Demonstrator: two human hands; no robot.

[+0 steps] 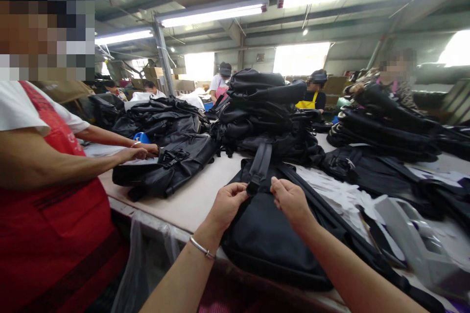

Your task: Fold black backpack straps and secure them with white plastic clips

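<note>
A black backpack (271,239) lies flat at the table's front edge, below both hands. One padded shoulder strap (261,161) rises from its far end toward me. My left hand (226,205) pinches the near end of that strap, where a dark buckle (252,188) shows. Just right of the strap, my right hand (292,200) is closed, thumb against fingers; what it pinches, if anything, is too small to make out. A second strap (312,195) runs along the bag's right side.
Stacked black bags (257,102) rise beyond my backpack. At left, a co-worker in a red apron (58,205) handles another black bag (172,161). White paper strips (338,195) and a grey tape dispenser (414,239) lie at right. More people work farther back.
</note>
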